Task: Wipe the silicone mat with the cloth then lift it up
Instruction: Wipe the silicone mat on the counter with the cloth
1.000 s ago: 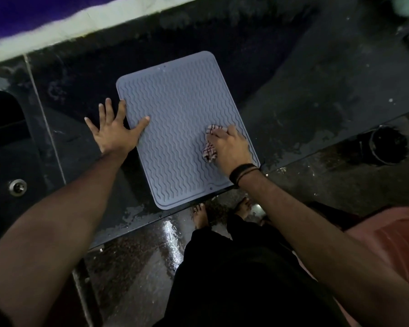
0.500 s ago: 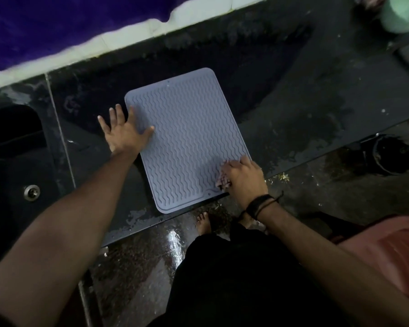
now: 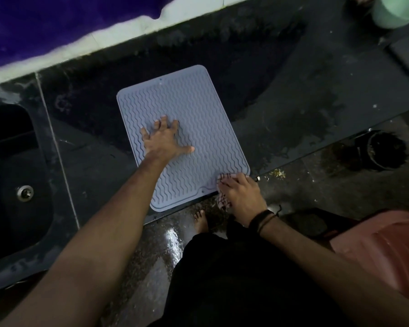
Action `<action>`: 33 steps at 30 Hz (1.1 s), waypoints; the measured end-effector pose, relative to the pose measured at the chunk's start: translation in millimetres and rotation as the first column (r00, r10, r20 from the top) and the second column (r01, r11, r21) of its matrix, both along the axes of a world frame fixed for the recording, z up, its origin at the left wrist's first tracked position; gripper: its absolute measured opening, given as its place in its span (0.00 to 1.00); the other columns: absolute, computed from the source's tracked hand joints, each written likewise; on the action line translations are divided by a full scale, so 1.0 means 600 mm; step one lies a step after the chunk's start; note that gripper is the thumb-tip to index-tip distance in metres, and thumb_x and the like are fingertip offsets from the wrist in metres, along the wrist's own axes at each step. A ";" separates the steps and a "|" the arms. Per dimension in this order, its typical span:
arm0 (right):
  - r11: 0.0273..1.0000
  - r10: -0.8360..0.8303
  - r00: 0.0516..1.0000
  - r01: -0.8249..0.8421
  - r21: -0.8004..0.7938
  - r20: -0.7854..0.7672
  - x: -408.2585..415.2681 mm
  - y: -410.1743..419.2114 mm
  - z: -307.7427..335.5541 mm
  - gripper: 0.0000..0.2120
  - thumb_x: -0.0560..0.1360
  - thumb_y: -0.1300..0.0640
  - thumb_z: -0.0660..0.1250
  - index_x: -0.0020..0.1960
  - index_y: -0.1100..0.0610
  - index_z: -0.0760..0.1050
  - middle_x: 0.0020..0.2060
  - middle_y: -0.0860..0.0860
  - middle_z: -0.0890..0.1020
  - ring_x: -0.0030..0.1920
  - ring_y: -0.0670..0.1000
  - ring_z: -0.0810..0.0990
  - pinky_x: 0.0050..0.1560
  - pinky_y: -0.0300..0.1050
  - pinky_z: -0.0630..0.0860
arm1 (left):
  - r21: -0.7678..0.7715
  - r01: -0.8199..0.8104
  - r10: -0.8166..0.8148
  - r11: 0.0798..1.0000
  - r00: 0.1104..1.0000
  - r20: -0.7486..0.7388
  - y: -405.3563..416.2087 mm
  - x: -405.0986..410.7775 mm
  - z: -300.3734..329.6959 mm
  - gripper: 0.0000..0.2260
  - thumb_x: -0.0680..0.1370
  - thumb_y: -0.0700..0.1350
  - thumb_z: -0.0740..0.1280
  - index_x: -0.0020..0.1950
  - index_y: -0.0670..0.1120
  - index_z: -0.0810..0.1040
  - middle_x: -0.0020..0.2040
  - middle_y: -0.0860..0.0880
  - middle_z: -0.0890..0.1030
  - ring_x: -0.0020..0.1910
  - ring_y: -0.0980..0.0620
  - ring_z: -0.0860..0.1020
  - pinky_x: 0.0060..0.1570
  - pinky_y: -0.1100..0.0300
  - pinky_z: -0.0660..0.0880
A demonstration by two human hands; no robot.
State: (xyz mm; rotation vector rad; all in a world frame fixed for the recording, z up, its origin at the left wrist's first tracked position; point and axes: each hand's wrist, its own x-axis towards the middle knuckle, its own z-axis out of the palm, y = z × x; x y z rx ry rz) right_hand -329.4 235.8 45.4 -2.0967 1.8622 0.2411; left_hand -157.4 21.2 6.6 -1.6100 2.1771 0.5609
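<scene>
My bare foot (image 3: 200, 220) stands on the wet floor (image 3: 151, 267), close to me. Just past it is the front edge of the dark desk (image 3: 305, 95). My right hand (image 3: 240, 197) is at that edge, by the near right corner of the silicone mat (image 3: 198, 107). Its fingers curl around the cloth (image 3: 223, 201) and hold it. The cloth has a check pattern, and part of it hangs down past the edge. My right fingertips touch the mat's corner. The mat is grey with wavy lines. It lies flat on the desk, with its short side toward me. My left hand (image 3: 164, 140) lies flat on the mat's left half, fingers spread wide, holding nothing. A dark sink (image 3: 10, 185) is off to the left. Far back on the right stands a pale green cup (image 3: 397, 10).
</scene>
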 end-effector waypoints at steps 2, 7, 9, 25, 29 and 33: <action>0.999 -0.043 0.999 0.043 0.001 -0.023 -0.014 -0.004 0.011 0.16 0.71 0.59 0.63 0.58 0.51 0.77 0.54 0.48 0.80 0.58 0.55 0.72 0.54 0.50 0.71 | 0.011 -0.018 0.018 1.000 1.000 -0.008 0.002 -0.008 0.002 0.48 0.72 0.71 0.70 0.84 0.54 0.51 0.84 0.45 0.43 0.83 0.41 0.45 0.77 0.32 0.41; 0.964 -0.201 0.979 0.206 -0.169 0.045 -0.043 -0.097 0.011 0.19 0.69 0.60 0.67 0.60 0.55 0.76 0.54 0.52 0.80 0.56 0.57 0.71 0.51 0.53 0.72 | 0.089 -0.099 0.108 0.991 0.990 -0.093 0.000 -0.012 -0.004 0.51 0.72 0.67 0.74 0.85 0.53 0.49 0.84 0.45 0.38 0.83 0.42 0.41 0.79 0.37 0.45; 0.963 -0.220 0.971 0.230 -0.138 0.090 -0.039 -0.144 -0.003 0.23 0.71 0.61 0.67 0.66 0.56 0.71 0.62 0.53 0.76 0.60 0.58 0.69 0.57 0.54 0.72 | 0.122 -0.132 0.146 0.984 0.983 -0.113 0.003 -0.011 -0.012 0.54 0.70 0.71 0.72 0.85 0.54 0.45 0.84 0.46 0.35 0.83 0.43 0.38 0.78 0.38 0.41; 0.969 -0.184 0.979 0.196 -0.152 0.089 -0.071 -0.032 0.000 0.21 0.66 0.60 0.70 0.58 0.53 0.78 0.52 0.50 0.83 0.52 0.57 0.73 0.46 0.50 0.74 | 0.020 -0.191 0.191 0.981 0.967 -0.167 0.033 -0.014 -0.050 0.48 0.75 0.75 0.59 0.84 0.55 0.39 0.83 0.49 0.32 0.81 0.46 0.32 0.77 0.38 0.32; 0.959 -0.211 0.970 0.230 -0.168 0.123 -0.033 -0.107 -0.011 0.25 0.71 0.59 0.69 0.67 0.55 0.72 0.64 0.50 0.76 0.59 0.56 0.70 0.55 0.53 0.73 | 0.033 -0.204 0.207 0.978 0.967 -0.152 0.031 -0.018 -0.049 0.48 0.75 0.75 0.60 0.84 0.56 0.39 0.83 0.49 0.32 0.81 0.46 0.32 0.76 0.39 0.32; 0.980 -0.162 0.985 0.168 -0.105 0.062 -0.005 -0.115 -0.041 0.22 0.75 0.61 0.62 0.69 0.59 0.68 0.66 0.55 0.74 0.64 0.58 0.68 0.60 0.54 0.71 | 0.039 -0.208 0.212 0.977 0.969 -0.128 0.030 -0.021 -0.045 0.48 0.75 0.75 0.61 0.84 0.56 0.39 0.83 0.49 0.32 0.82 0.46 0.33 0.76 0.39 0.33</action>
